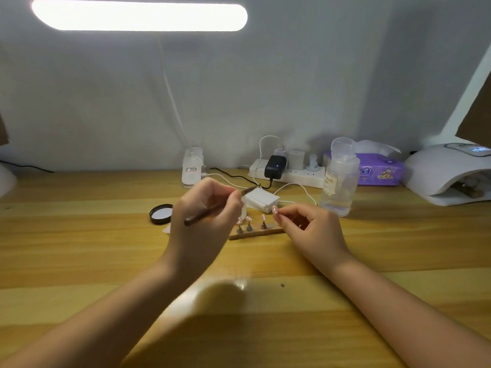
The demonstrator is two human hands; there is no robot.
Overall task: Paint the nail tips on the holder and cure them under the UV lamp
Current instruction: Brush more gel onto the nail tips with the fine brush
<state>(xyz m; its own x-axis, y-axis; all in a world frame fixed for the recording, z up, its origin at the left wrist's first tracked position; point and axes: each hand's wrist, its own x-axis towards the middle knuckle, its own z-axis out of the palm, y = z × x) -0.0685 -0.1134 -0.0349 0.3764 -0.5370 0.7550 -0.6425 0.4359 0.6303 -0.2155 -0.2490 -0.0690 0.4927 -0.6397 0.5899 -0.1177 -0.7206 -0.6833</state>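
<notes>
A thin dark brush (212, 208) is held in the left hand (204, 216) at the centre of the frame, the grip closed round its handle, the bristle end pointed up and to the right toward a small white box (261, 199). Just right of centre, a single pink nail tip (275, 209) is pinched between the fingertips of the right hand (308, 227), that grip closed on the tip's stand, which is mostly hidden by the fingers. Between the two hands, low on the wooden counter (106, 251), the wooden holder (256, 233) is seen lying flat, with three more nail tips (249, 223) standing upright on it; whether the right hand touches the holder cannot be told. A black round lid (161, 214) is laid left of the left hand, apart from it. Behind, at centre, a white power strip (289, 175) is loaded with a black adapter (275, 167) and white plugs. A clear bottle (340, 176) is stood right of the box, and a purple pack of wipes (380, 172) is set behind it. At the far right edge the white UV lamp (449, 173) is parked, its opening turned toward the hands, well apart from the holder. A bright lamp bar (138, 15) is lit across the upper left
</notes>
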